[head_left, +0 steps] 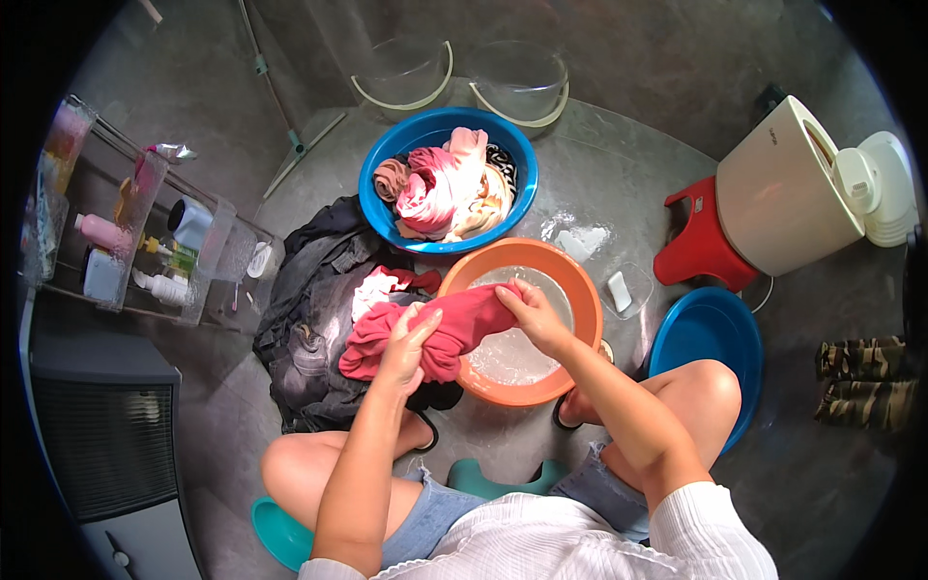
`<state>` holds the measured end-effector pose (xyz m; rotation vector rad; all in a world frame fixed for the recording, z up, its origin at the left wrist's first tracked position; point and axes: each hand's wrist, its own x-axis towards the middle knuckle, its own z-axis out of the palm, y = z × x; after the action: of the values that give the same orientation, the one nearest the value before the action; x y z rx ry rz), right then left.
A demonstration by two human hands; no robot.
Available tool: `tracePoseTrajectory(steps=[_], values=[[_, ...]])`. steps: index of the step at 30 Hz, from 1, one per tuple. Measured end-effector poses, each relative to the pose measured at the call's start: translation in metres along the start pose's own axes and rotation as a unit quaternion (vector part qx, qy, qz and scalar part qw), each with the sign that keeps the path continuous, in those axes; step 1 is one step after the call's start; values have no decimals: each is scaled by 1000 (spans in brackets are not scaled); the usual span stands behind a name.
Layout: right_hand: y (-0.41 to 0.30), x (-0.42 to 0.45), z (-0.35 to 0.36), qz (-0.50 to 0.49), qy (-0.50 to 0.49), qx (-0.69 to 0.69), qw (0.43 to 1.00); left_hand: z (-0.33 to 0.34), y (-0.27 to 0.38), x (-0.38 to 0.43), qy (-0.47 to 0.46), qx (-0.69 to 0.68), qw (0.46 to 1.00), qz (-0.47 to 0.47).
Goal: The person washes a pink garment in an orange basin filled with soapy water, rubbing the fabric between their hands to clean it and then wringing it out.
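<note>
A red cloth garment (475, 317) is stretched between my two hands, over the left side of an orange basin (591, 326). My left hand (408, 348) grips its bunched middle, and my right hand (536, 315) pinches the far right end. Cloudy water (518, 355) with some foam fills the lower part of the basin. The garment's bunched left end hangs over a heap of dark clothes (319, 341) on the floor. Behind the orange basin, a blue basin (533, 188) holds twisted pink, cream and patterned clothes (449, 188).
A white soap bar (618, 291) lies on a clear dish, right of the orange basin. Farther right stand a small spin dryer (783, 188) on a red base and another blue basin (725, 333). Left is a shelf rack (145, 246) with bottles. Two clear buckets (518, 80) stand behind.
</note>
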<state>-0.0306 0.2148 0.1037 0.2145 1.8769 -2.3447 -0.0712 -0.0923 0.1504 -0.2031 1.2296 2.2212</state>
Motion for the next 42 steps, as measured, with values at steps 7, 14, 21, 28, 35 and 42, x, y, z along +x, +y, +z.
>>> tracePoseTrajectory(steps=[7,14,21,28,35,42], values=[[-43,-73,169,-304,-76,-418,852,11,-38,-17,158,-150,968,-129],[-22,-28,91,-103,58,-389,913,8,-85,42,92,-45,994,-28],[50,-13,61,51,-46,-88,994,14,-62,-3,-49,-183,982,26],[93,-79,8,95,70,-198,973,54,-201,-17,210,-205,944,-149],[-12,-138,96,-166,-26,-480,861,41,-198,0,124,-342,929,-71],[68,-42,-11,-29,81,-454,887,50,-199,30,178,-323,924,-99]])
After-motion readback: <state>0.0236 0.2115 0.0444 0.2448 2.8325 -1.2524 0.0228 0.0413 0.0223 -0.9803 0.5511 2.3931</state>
